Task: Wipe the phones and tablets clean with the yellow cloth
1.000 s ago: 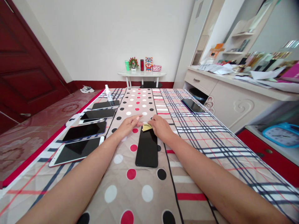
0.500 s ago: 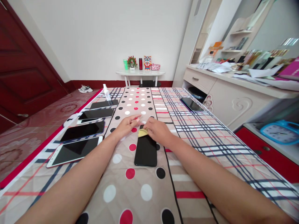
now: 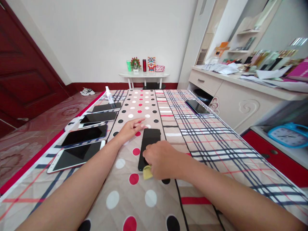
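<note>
A black phone [image 3: 149, 141] lies face up on the patterned bedspread [image 3: 216, 134] in front of me. My right hand [image 3: 161, 160] covers the phone's near end and pinches a small yellow cloth [image 3: 147, 172], which pokes out at the phone's near left corner. My left hand [image 3: 130, 128] rests flat on the spread with its fingertips touching the phone's far left edge.
Several phones [image 3: 84, 134] lie in a row along the left side of the bed, with a small spray bottle [image 3: 109, 95] at the far end. Another phone [image 3: 197, 106] lies at the far right. A dresser [image 3: 240, 96] stands right, a small white table [image 3: 144, 75] beyond.
My right hand has dragged the yellow cloth along the phone from its far end to its near end. My left hand has stayed at the phone's far edge.
</note>
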